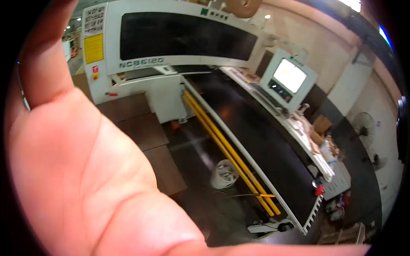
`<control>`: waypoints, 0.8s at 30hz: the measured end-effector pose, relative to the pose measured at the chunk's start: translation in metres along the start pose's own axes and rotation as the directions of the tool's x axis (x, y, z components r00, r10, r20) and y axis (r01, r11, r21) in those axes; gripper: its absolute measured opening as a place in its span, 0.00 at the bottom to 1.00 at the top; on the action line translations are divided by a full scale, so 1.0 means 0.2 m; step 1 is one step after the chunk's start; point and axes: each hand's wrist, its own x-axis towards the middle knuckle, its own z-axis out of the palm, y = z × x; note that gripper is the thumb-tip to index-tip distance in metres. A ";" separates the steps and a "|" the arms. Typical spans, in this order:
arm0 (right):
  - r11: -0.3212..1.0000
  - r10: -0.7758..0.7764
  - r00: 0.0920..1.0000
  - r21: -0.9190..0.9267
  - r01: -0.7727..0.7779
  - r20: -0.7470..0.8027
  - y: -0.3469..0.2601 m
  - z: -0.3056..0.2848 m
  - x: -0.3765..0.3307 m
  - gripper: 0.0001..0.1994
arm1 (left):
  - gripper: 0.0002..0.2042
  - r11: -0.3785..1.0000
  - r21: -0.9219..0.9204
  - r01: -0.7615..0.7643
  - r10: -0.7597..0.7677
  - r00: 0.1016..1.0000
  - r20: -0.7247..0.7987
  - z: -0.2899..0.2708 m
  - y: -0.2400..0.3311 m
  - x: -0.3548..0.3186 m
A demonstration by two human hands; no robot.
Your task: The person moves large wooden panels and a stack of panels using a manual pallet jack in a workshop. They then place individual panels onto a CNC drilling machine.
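A bare palm fills the left side of the head view, very close. From the thumb side facing right, it looks like my right hand [102, 179]. Its fingers stretch up past the top left edge and the thumb runs right along the lower edge. The fingertips are cut off, and nothing shows in the palm. My left hand is out of view. Beyond the palm stands a large white machine [183, 64] with a long dark window. A long black bed [256, 128] slopes from it toward the lower right, with yellow rails [230, 158] along its near side.
Brown boards [145, 128] lie stacked left of the bed. A white bucket [224, 174] with pale scraps stands on the floor by the rails. Behind the bed are a lit control screen [289, 75], loose cardboard [321, 126] and a wall fan [363, 124].
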 end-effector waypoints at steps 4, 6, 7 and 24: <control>0.981 -0.190 0.977 -0.069 0.184 -0.095 -0.03 -0.12 0.60 0.06 | 0.29 0.984 0.176 -0.021 0.016 0.999 0.030 0.20 -0.25 -0.37; 0.970 -0.239 0.962 -0.073 0.231 -0.134 0.00 -0.18 0.86 0.06 | 0.28 0.970 0.237 -0.050 0.025 0.994 0.109 0.32 -0.41 -0.50; 0.958 -0.285 0.945 -0.069 0.278 -0.158 0.01 -0.14 0.94 0.06 | 0.28 0.962 0.263 -0.075 0.037 0.988 0.148 0.31 -0.47 -0.53; 0.468 -0.881 0.472 -0.105 0.877 0.019 -2.72 0.32 3.50 0.14 | 0.41 -0.434 0.764 0.477 -0.901 -0.227 -0.370 0.01 -0.92 -2.86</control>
